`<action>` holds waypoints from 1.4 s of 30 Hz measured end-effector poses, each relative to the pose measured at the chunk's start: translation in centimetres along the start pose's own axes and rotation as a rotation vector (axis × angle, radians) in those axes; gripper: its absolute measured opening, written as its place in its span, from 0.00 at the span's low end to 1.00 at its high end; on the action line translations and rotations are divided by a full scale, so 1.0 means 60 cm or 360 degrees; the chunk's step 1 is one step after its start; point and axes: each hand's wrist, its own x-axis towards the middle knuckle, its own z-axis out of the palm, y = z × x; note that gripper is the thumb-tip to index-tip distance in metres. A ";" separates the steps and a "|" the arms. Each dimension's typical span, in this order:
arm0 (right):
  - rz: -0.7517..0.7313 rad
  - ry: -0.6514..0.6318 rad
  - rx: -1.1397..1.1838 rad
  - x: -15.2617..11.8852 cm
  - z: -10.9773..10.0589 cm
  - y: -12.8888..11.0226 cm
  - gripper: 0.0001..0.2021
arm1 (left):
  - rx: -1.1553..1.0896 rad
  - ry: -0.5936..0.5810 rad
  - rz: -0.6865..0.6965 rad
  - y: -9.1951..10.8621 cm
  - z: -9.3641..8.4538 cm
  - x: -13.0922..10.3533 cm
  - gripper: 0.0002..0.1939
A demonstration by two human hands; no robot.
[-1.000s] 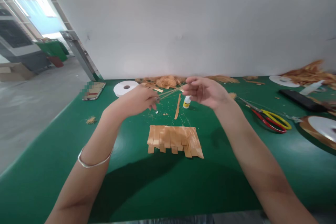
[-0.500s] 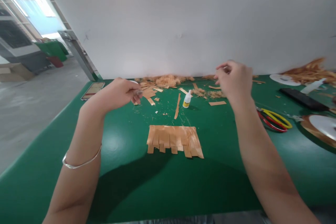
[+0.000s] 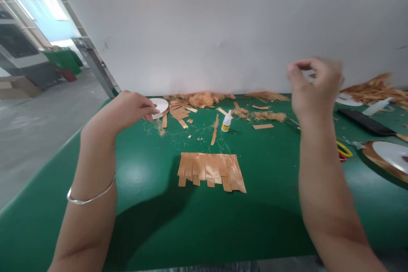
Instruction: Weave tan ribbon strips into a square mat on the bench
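Observation:
My left hand point(image 3: 135, 108) is raised over the back left of the table, thumb and fingers pinched together beside a white disc point(image 3: 161, 104). Whatever they pinch is too small to make out. At the right, my right hand point(image 3: 317, 83) is lifted high in front of the white board, its thumb and forefinger closed in a ring; I cannot see what is in it. Between my forearms lies a flat panel of overlapping brown strips point(image 3: 194, 163), ragged along its near edge. Behind it a small white glue bottle point(image 3: 226, 123) stands upright near a loose brown strip point(image 3: 215, 129).
Cut brown pieces point(image 3: 180, 113) and fluffy fibre point(image 3: 204, 97) lie along the white board point(image 3: 219, 42). To the right are yellow and red handles point(image 3: 344, 148) partly behind my forearm, a black long object point(image 3: 366, 122) and a spool point(image 3: 390, 153) with brown ribbon.
My hands have moved apart: the left one further left, uncovering more of the white disc, and the right one right and up, its forearm now covering much of the coloured handles.

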 end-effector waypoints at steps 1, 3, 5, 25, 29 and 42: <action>0.0025 -0.0167 0.0193 -0.009 0.005 -0.013 0.06 | -0.0020 -0.0093 0.0039 0.013 0.000 -0.002 0.15; 0.0087 -0.0577 0.0751 -0.040 0.019 -0.052 0.12 | -0.0099 -0.0066 0.0106 0.047 0.002 -0.007 0.17; 0.0124 -0.1090 0.1299 -0.084 0.037 -0.100 0.22 | -0.0195 0.0031 0.0253 0.082 0.010 -0.011 0.16; 0.0207 -0.2074 0.1307 -0.097 0.063 -0.072 0.18 | -0.0100 -0.0099 0.0359 0.106 0.063 0.005 0.15; 0.0078 -0.2160 0.1303 -0.098 0.053 -0.101 0.16 | 0.0164 0.0039 0.0215 0.109 0.080 0.012 0.15; 0.0457 -0.1488 0.0579 0.047 0.093 0.105 0.19 | 0.0131 0.0162 -0.0165 0.069 0.045 0.010 0.13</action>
